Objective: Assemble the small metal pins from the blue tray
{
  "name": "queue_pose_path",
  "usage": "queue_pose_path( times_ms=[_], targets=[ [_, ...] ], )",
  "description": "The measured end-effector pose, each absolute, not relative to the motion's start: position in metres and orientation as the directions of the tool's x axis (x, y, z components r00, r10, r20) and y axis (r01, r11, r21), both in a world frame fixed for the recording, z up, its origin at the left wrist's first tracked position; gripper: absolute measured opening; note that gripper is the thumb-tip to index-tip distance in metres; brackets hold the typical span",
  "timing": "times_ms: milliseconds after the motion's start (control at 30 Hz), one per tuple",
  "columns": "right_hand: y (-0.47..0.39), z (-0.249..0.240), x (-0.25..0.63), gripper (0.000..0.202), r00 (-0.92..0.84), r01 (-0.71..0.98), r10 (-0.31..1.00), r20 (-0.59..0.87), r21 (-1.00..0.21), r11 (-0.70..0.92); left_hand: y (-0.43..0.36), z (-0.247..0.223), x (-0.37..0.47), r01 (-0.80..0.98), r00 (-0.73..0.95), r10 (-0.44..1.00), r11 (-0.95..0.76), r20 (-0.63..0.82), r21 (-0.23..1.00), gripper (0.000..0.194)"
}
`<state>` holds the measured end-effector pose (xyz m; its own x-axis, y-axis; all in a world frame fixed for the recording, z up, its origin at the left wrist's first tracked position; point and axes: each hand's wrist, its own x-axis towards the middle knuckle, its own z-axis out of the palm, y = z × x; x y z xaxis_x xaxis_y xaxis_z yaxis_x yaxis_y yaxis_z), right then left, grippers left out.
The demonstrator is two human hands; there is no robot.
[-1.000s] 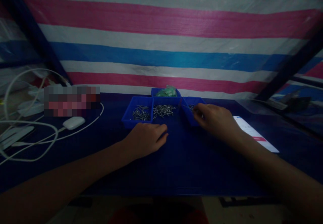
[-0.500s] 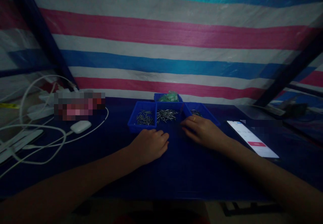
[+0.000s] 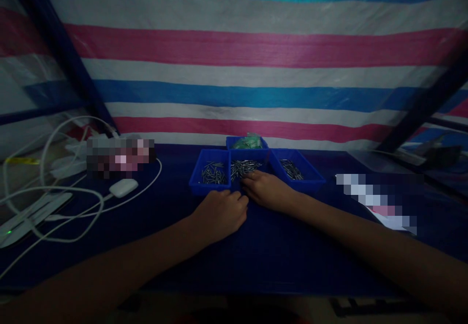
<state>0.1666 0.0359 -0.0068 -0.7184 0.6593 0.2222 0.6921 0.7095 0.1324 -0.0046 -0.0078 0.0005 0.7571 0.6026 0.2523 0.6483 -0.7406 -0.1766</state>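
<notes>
My landmark is the middle blue plastic tray (image 3: 262,157), an open-topped box on the dark blue table (image 3: 278,256), with a heap of thin, silvery metal pins (image 3: 244,167) inside. My right hand (image 3: 268,191) is at its front edge, fingers bent downward and drawn close together, the tips at the near side of the heap. My fingertips are partly hidden, so I cannot tell whether they pinch a pin. My left hand (image 3: 219,217) lies in front of the middle tray and a little to its left, back upward, fingers loosely curled in; whether anything is inside the curl I cannot tell. The two hands are near each other.

Just left of the middle tray stands a second blue plastic tray (image 3: 208,187) of loose metal pins (image 3: 214,174). Just right of it, a third blue plastic tray (image 3: 309,170) has more pins (image 3: 291,169) along its left side. Directly behind it, a fourth blue plastic tray (image 3: 229,142) bears crumpled, greenish clear-plastic packets (image 3: 249,142). Well left of the middle tray are a rounded white plastic adapter (image 3: 123,187) and looping white cables (image 3: 160,173); well right lies a flat, bright-white oblong (image 3: 398,221), partly pixelated.
</notes>
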Motion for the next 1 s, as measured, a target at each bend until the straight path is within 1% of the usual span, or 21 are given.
queue_pose_path(
  times_ms=[100,167,333,433,500,600,667,733,933,1000],
  targets=[
    [0.033,-0.005,0.169,0.018,-0.707,0.705,0.672,0.220,0.158,0.691,-0.008,0.002,-0.004,0.653,0.754,0.611,-0.739,0.243,-0.166,0.016],
    [0.030,-0.004,0.172,0.018,-0.692,0.721,0.690,0.211,0.150,0.677,-0.008,0.002,-0.004,0.653,0.753,0.613,-0.740,0.238,-0.161,0.016],
    [0.025,-0.002,0.176,0.014,-0.630,0.774,0.754,0.184,0.075,0.629,-0.008,0.000,-0.004,0.646,0.759,0.606,-0.748,0.237,-0.154,0.016],
    [0.022,0.000,0.177,0.013,-0.589,0.801,0.783,0.200,0.010,0.599,-0.008,0.000,-0.005,0.642,0.762,0.602,-0.750,0.238,-0.161,0.015],
    [0.018,0.002,0.179,0.012,-0.573,0.809,0.791,0.214,-0.004,0.587,-0.009,0.000,-0.005,0.653,0.754,0.611,-0.740,0.243,-0.164,0.016],
    [0.009,0.006,0.182,0.013,-0.640,0.755,0.741,0.201,-0.012,0.656,-0.011,0.000,-0.004,0.681,0.728,0.635,-0.714,0.259,-0.161,0.016],
    [0.003,0.009,0.183,0.016,-0.714,0.679,0.675,0.186,-0.048,0.732,-0.012,-0.001,-0.004,0.688,0.719,0.638,-0.709,0.276,-0.154,0.017],
    [-0.001,0.009,0.183,0.016,-0.749,0.630,0.634,0.194,-0.089,0.771,-0.012,-0.002,-0.003,0.680,0.724,0.626,-0.717,0.289,-0.152,0.017],
    [-0.006,0.002,0.187,0.017,-0.767,0.549,0.600,0.227,-0.250,0.797,-0.008,-0.005,-0.005,0.632,0.764,0.584,-0.762,0.273,-0.141,0.017],
    [-0.009,0.002,0.190,0.018,-0.763,0.543,0.604,0.230,-0.279,0.792,-0.007,-0.006,-0.005,0.619,0.775,0.576,-0.775,0.260,-0.127,0.016]
  ],
)
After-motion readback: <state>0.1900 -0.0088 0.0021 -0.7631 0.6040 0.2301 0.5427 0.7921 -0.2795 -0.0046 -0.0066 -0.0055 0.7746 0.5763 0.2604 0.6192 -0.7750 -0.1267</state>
